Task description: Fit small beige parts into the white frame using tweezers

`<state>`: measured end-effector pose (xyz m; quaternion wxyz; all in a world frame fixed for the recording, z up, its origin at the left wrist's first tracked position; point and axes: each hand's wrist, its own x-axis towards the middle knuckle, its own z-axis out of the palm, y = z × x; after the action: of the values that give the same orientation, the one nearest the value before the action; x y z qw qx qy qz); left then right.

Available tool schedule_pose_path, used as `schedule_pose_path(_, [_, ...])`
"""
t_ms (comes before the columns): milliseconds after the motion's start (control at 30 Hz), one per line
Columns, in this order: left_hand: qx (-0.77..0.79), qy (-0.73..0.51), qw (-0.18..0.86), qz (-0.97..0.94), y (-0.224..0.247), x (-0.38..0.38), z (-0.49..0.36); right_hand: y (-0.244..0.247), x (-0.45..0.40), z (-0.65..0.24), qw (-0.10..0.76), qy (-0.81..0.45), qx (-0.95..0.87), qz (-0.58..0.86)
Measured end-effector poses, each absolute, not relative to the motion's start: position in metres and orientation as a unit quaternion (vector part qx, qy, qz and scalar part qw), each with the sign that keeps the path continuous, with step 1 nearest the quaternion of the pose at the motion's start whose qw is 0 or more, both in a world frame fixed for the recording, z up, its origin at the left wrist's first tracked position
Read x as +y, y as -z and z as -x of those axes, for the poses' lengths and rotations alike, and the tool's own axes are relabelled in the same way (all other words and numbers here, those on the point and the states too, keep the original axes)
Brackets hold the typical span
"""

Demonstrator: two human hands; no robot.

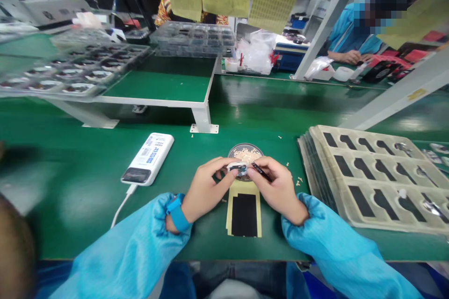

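Observation:
Near the middle of the green table, my left hand (212, 186) is closed on a small white-rimmed part (237, 168) with a dark inside. My right hand (275, 187) pinches a thin black tool (261, 172), and its fingertips meet the right edge of the white-rimmed part. Both hands are in front of a round dish (245, 147) that contains many small pale pieces. Below the hands lies a yellow sheet (259, 224) with a black rectangle (244, 215) on it.
A white power bank (149, 159) with a cable lies at the left. Stacked cream trays (358, 217) stand at the right. Behind are a raised green shelf (161, 79) and clear trays (192, 39). Small pale pieces are scattered near the dish. A person (351, 32) sits at the back right.

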<state>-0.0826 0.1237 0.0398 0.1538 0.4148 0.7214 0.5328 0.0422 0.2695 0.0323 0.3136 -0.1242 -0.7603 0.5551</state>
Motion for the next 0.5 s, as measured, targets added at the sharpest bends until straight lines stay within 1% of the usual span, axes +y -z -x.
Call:
schedule_pose_path(67, [0.723,-0.532,0.155,-0.411,-0.0399,0.1241,0.0823,-0.0329,0.2692,-0.0423,0.31,-0.554,-0.762,0.127])
schedule_pose_path(133, [0.723,-0.541,0.177,-0.391,-0.0396,0.1242,0.0826,-0.0338,0.2689,-0.0422,0.311,-0.559,-0.758,0.125])
schedule_pose_path(333, [0.643,-0.618,0.347,-0.29,-0.0416,0.1245,0.0868,-0.0362,0.2684,-0.0423,0.301,-0.587,-0.743,0.117])
schedule_pose_path(500, [0.599,-0.645,0.399,-0.256,-0.0478,0.1265,0.0876,-0.0366,0.2674,-0.0423,0.301,-0.588,-0.742,0.116])
